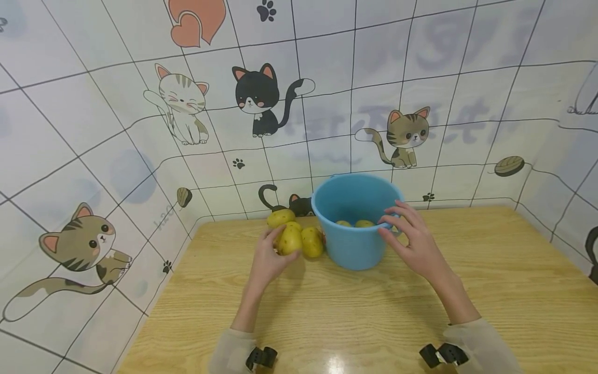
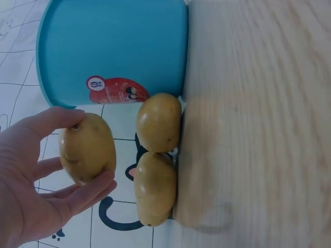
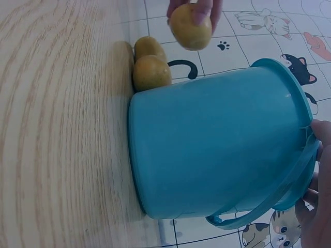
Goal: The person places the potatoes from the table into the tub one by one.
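Observation:
My left hand [image 1: 268, 265] holds a yellow potato [image 2: 88, 150] between thumb and fingers, raised above the table in the left wrist view. Close by, another potato [image 1: 312, 242] rests beside the blue bucket [image 1: 357, 249], and more potatoes [image 2: 155, 183] lie along the wall. The bucket stands upright, with at least two potatoes [image 1: 364, 224] visible inside. On its right side, my right hand [image 1: 418, 244] grips the rim, fingers over the edge and thumb outside. The bucket's handle [image 3: 274, 199] hangs down along its side in the right wrist view.
The wooden table [image 1: 336, 317] meets a wall [image 1: 327, 104] printed with cartoon cats right behind the bucket and potatoes. A side wall [image 1: 70, 171] rises on the left. A dark curved object [image 1: 592, 249] shows at the right edge.

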A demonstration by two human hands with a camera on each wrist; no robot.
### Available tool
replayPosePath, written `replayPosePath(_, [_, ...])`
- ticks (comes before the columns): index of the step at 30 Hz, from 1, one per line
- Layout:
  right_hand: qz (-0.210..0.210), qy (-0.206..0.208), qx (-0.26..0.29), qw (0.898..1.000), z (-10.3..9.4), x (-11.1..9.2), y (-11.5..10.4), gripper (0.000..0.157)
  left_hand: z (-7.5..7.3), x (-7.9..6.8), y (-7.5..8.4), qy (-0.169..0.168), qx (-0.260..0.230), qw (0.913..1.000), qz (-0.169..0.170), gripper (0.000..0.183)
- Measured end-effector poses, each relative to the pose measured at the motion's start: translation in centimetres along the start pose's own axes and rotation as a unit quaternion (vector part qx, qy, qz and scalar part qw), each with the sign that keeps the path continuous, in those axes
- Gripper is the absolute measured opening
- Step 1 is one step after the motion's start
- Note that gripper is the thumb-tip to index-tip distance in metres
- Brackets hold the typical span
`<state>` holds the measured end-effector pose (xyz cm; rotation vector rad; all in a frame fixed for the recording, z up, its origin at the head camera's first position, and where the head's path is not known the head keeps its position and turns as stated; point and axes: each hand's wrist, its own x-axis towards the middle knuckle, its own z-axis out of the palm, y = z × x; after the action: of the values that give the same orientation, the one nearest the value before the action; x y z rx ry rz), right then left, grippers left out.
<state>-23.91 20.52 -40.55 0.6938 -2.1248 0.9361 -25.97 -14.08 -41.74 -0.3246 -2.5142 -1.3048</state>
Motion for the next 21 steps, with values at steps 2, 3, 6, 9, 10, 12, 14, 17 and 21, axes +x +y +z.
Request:
replayPosePath(2, [0.001, 0.0, 0.003, 1.0, 0.0, 0.0, 0.0, 0.018, 0.0, 0.0, 0.4, 0.017, -0.01, 0.9998, 0.01, 0.073])
replayPosePath(3, [0.002, 0.0, 0.004, 1.0, 0.0, 0.0, -0.1, 0.018, 0.0, 0.1, 0.6, 0.026, -0.015, 0.9994, 0.015, 0.073])
replayPosePath(6, [0.005, 0.0, 0.006, 1.0, 0.0, 0.0, -0.1, 0.018, 0.0, 0.2, 1.1, 0.047, -0.03, 0.9981, 0.026, 0.072])
replayPosePath(9, [0.006, 0.0, 0.005, 1.0, 0.1, 0.0, -0.1, 0.019, 0.0, 0.2, 1.7, 0.06, -0.05, 0.9965, 0.031, 0.071])
replayPosePath(10, [0.007, -0.001, 0.004, 1.0, 0.1, 0.0, -0.1, 0.019, 0.0, 0.2, 1.9, 0.064, -0.056, 0.9958, 0.033, 0.07])
replayPosePath(12, [0.007, -0.001, 0.004, 1.0, 0.1, 0.1, -0.2, 0.019, 0.0, 0.2, 2.2, 0.072, -0.066, 0.9943, 0.041, 0.068])
replayPosePath(14, [0.008, -0.002, 0.005, 1.0, 0.1, 0.1, -0.2, 0.019, -0.1, 0.3, 2.6, 0.079, -0.077, 0.9927, 0.05, 0.067])
replayPosePath(17, [0.014, -0.002, 0.008, 1.0, 0.0, 0.1, -0.3, 0.019, 0.0, 0.3, 3.3, 0.089, -0.085, 0.9906, 0.059, 0.068])
replayPosePath(21, [0.017, -0.003, 0.008, 1.0, 0.0, 0.0, -0.3, 0.019, 0.1, 0.5, 4.2, 0.102, -0.101, 0.9878, 0.061, 0.069])
